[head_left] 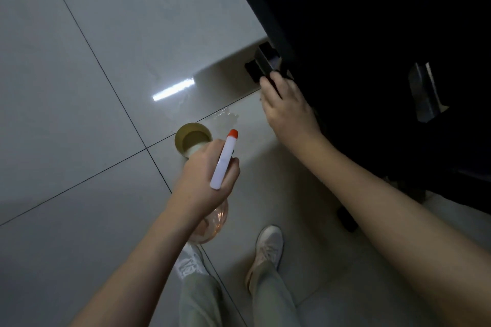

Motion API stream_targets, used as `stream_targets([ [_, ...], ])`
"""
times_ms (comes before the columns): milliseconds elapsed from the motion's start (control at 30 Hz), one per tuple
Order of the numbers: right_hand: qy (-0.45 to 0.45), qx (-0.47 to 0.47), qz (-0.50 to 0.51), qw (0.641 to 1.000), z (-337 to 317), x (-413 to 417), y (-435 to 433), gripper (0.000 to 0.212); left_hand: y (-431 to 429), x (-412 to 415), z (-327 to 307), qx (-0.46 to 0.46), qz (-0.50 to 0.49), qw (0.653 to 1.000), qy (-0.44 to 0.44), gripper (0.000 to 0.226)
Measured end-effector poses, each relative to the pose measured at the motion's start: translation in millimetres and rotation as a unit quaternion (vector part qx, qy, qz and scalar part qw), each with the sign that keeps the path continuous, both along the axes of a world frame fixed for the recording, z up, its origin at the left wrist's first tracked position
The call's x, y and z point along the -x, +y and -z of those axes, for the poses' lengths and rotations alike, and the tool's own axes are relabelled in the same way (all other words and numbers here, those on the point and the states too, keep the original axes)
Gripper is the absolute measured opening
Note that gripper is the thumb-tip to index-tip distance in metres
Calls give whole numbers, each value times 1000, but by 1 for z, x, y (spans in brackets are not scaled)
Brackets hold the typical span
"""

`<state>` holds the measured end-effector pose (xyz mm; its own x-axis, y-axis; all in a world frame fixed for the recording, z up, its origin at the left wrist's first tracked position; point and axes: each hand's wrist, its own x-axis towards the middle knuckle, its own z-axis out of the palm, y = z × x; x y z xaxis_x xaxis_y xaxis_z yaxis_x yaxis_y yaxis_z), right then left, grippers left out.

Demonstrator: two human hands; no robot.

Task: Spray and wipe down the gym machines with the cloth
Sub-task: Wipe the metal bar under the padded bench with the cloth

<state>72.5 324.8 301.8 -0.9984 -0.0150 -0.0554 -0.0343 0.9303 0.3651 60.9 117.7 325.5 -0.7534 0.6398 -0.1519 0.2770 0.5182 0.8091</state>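
The spray bottle (224, 159) sits in my left hand (204, 175), just below the middle of my view. Its white head with the orange tip points toward one o'clock, and the clear, pinkish body hangs below my fist toward six o'clock. My left fingers are wrapped tight around its neck.

At two o'clock from the bottle, my right hand (289, 111) reaches to the foot of the dark gym machine (372, 34), which fills the view from twelve to four o'clock. Those fingers lie close together, bent over something dark beside a black bracket (261, 61). I cannot tell whether it is the cloth or part of the machine, nor whether I am gripping it.

Just beyond my left knuckles, at eleven o'clock from the bottle, a round yellowish tin (190, 135) stands on the tiled floor (79, 87). A small wet patch (225, 119) glistens at twelve o'clock from the bottle's tip.

At six o'clock are my pale shoes, left (190, 263) and right (268, 247).
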Motion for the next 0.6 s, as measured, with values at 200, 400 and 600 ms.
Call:
stream_targets([
  [200,101,102,62,988,-12,-52,3,31,-1,0,2,-6,-3,1000,1,21],
  [400,82,93,58,991,-7,-2,-4,55,4,-6,2,-9,0,1000,-6,21],
  [600,88,68,-3,994,9,-50,7,43,4,-8,0,-3,14,1000,-6,22],
])
